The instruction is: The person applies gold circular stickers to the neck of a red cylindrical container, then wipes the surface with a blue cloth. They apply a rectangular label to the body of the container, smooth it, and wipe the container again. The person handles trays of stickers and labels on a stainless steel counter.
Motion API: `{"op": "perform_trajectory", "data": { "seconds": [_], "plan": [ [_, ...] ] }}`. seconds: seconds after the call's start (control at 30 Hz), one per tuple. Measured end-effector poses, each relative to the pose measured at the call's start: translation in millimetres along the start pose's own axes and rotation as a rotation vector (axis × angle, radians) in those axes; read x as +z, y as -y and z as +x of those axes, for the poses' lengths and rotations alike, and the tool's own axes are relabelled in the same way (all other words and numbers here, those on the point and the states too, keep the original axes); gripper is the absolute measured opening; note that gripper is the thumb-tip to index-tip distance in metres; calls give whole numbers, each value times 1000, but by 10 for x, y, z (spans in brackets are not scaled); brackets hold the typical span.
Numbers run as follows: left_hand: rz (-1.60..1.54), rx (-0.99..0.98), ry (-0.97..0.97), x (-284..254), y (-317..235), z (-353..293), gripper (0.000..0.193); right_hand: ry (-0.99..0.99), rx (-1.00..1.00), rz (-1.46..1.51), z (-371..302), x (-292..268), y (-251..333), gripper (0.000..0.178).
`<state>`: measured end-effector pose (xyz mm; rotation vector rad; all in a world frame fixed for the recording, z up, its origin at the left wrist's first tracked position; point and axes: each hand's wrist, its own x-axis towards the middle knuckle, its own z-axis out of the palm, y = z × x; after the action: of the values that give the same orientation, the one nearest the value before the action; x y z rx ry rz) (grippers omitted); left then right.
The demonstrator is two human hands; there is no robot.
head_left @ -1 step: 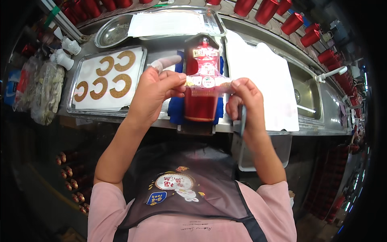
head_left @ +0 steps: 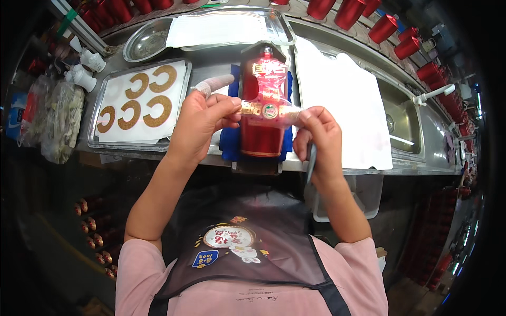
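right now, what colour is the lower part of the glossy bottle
Deep, shiny red: the glossy bottle's lower part, best in the head view.

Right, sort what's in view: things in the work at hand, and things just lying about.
In the work, apparently:
printed clear film, stretched between left hand and right hand
red bottle beneath it
blue cloth on both sides
slim grey item in the right hand

Lying about, apparently:
metal bowl
plastic bag
gold C-shaped pieces, untouched (perhaps related)

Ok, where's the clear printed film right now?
In the head view, just above centre, the clear printed film is held between the left hand and the right hand, over the red bottle.
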<state>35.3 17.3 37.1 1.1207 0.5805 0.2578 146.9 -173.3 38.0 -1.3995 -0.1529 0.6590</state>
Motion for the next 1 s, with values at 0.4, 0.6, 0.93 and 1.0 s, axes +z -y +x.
{"op": "perform_trajectory", "data": {
  "seconds": [0.4,0.6,0.93,1.0],
  "plan": [
    [-46,-15,9,-141,203,-282,58,149,134,238,-228,-157,-220,18],
    [61,72,-13,-158,404,-217,59,131,98,153,-165,-218,-409,18],
    [684,585,-129,-172,390,-76,58,-166,-432,-586,-79,-227,-299,31],
    [948,891,-72,-108,341,-15,61,-44,-632,-814,4,-156,-167,47]
  ]
}}
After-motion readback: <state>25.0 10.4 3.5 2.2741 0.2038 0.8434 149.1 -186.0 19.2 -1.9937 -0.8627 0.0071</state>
